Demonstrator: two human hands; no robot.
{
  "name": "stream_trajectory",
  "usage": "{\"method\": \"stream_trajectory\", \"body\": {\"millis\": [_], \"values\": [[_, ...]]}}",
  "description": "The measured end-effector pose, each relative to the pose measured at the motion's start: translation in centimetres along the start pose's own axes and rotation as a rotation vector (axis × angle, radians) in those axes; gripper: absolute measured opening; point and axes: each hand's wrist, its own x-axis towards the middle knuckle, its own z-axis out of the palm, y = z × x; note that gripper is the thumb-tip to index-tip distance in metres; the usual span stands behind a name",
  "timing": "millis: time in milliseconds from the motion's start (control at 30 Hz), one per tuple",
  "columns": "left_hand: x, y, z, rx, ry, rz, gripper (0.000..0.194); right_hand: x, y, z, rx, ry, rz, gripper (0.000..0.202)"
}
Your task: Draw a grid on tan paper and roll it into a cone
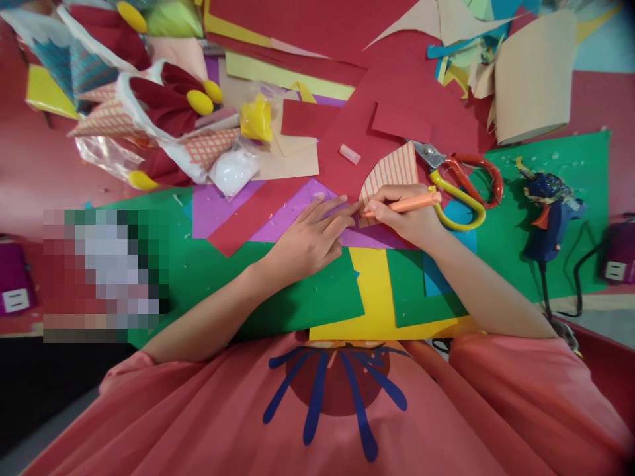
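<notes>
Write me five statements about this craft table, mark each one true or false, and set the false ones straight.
1. The right hand holds an orange marker. True.
2. The left hand is clenched in a fist. False: its fingers are stretched out, reaching to the edge of the striped piece.
3. The scissors have one red handle and one yellow handle. True.
4. The glue gun lies to the left of the scissors. False: it lies to their right, on a green sheet.
5. The striped piece has orange stripes on a pale ground. True.
</notes>
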Motion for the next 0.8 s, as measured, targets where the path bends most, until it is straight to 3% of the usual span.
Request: {"method": "stream_trajectory", "body": {"millis": [700, 800], "values": [[-0.02, -0.09, 0.15, 0.021, 0.032, 0.023, 0.029, -0.1, 0.02, -0.18, 0.039, -0.094, 0.008, 0.025], [-0.02, -0.09, 0.15, 0.031, 0.052, 0.037, 0.027, -0.42, 0.07, -0.41, 0.178, 0.05, 0.007, 0.024]]}}
